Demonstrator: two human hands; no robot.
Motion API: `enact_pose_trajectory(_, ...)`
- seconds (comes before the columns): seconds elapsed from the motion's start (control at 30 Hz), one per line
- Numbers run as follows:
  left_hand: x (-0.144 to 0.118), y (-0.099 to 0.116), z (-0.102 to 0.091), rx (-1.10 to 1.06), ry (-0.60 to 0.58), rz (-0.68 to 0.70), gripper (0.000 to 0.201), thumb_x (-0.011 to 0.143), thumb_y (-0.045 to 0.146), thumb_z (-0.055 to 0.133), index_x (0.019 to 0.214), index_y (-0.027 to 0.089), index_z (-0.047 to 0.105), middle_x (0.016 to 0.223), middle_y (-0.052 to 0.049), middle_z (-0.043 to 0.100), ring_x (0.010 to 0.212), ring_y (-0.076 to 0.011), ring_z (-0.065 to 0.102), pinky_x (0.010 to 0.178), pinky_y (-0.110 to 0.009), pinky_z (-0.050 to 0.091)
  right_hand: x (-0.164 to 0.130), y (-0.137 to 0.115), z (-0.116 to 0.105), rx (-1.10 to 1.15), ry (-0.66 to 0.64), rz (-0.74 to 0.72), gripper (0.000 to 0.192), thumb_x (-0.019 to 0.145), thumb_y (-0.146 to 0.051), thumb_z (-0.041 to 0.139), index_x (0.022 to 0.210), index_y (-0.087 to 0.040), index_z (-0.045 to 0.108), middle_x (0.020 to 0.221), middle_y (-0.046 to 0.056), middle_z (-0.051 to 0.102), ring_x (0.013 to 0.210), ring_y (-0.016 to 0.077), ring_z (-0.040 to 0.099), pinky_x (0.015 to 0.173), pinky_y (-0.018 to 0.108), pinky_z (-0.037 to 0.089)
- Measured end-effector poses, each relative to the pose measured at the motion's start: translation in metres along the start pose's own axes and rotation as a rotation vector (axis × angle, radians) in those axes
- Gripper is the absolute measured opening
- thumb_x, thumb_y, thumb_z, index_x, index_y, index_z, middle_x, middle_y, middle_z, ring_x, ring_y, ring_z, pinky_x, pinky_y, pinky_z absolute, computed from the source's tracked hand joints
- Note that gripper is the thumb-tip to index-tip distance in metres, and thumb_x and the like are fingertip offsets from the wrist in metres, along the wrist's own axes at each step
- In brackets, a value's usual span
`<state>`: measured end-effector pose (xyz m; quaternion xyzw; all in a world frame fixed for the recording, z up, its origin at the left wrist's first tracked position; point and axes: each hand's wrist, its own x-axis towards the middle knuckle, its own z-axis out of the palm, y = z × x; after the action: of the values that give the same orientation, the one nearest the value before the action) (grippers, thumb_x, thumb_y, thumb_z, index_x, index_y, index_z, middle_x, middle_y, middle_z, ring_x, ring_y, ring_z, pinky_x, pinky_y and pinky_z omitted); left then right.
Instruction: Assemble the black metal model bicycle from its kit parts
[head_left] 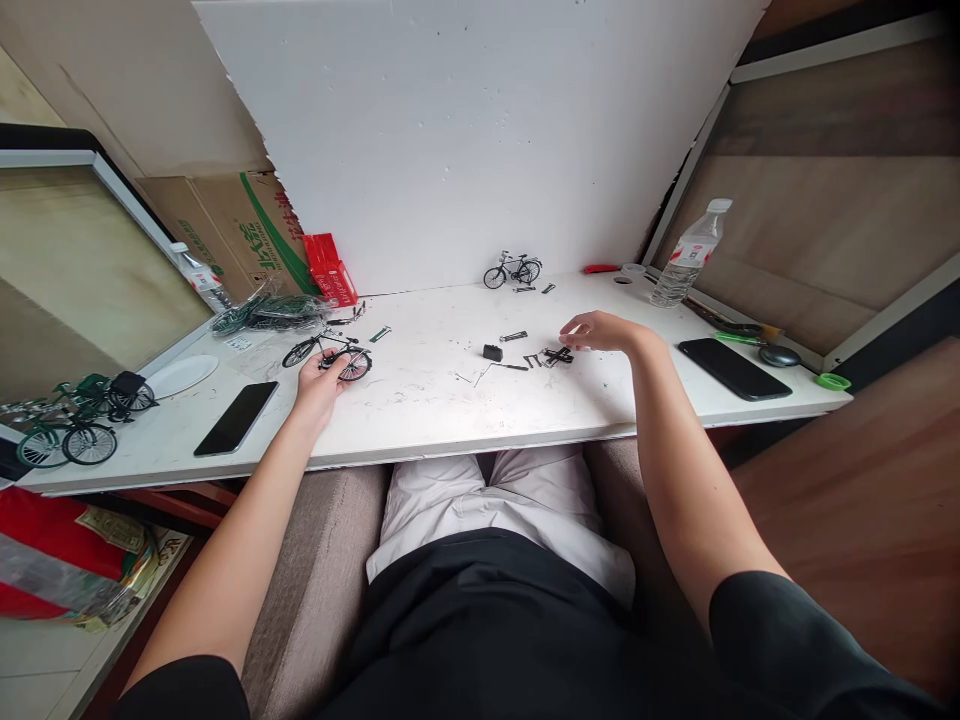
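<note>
My left hand (pixel 319 381) grips a small black model bicycle (pixel 330 355) lying on the white table (pixel 420 410), fingers around its rear wheel. My right hand (pixel 600 330) hovers palm down over a cluster of small black metal parts (pixel 551 357), fingertips close to them; whether it touches any I cannot tell. A small black block (pixel 493 352) and a thin rod (pixel 513 337) lie just left of that cluster. A finished black model bicycle (pixel 512 269) stands upright at the back against the white board.
A black phone (pixel 236 418) lies at front left, another phone (pixel 731 367) at right. Water bottle (pixel 688 254) at back right. Several green model bicycles (pixel 71 420), a white dish (pixel 180 375), bagged parts (pixel 270 312), a red box (pixel 330 268) and a cardboard carton (pixel 225 235) crowd the left.
</note>
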<state>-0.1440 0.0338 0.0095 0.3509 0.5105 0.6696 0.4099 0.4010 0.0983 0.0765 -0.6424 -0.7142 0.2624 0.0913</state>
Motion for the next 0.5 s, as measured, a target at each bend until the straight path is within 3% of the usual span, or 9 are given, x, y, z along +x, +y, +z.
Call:
enact_pose_trajectory(0.23, 0.003, -0.004, -0.001, 0.041, 0.016, 0.015, 0.048, 0.078, 0.020, 0.090, 0.113, 0.020, 0.058, 0.096, -0.005, 0.080, 0.070, -0.0174, 0.080, 0.066, -0.023, 0.059, 0.003, 0.003, 0.000, 0.004, -0.028, 0.004, 0.058, 0.089, -0.064, 0.080, 0.132, -0.024, 0.075, 0.117, 0.010, 0.086, 0.110, 0.0305, 0.079, 0.091, 0.041, 0.063)
enact_pose_trajectory(0.37, 0.004, -0.005, -0.001, 0.050, 0.021, 0.018, 0.049, 0.077, 0.021, 0.090, 0.114, 0.020, 0.059, 0.096, -0.006, 0.080, 0.069, -0.0173, 0.080, 0.063, -0.022, 0.057, -0.003, 0.002, -0.005, 0.032, -0.029, 0.005, 0.050, 0.095, -0.056, 0.076, 0.132, -0.022, 0.073, 0.118, 0.012, 0.085, 0.111, 0.0297, 0.079, 0.094, 0.042, 0.063)
enact_pose_trajectory(0.5, 0.003, -0.005, -0.001, 0.060, 0.013, 0.020, 0.048, 0.078, 0.023, 0.090, 0.114, 0.020, 0.059, 0.096, -0.007, 0.080, 0.070, -0.0187, 0.080, 0.063, -0.023, 0.057, -0.013, 0.006, -0.015, 0.058, 0.054, -0.002, 0.042, 0.097, -0.050, 0.074, 0.127, -0.021, 0.076, 0.117, 0.013, 0.085, 0.108, 0.0300, 0.078, 0.095, 0.044, 0.062)
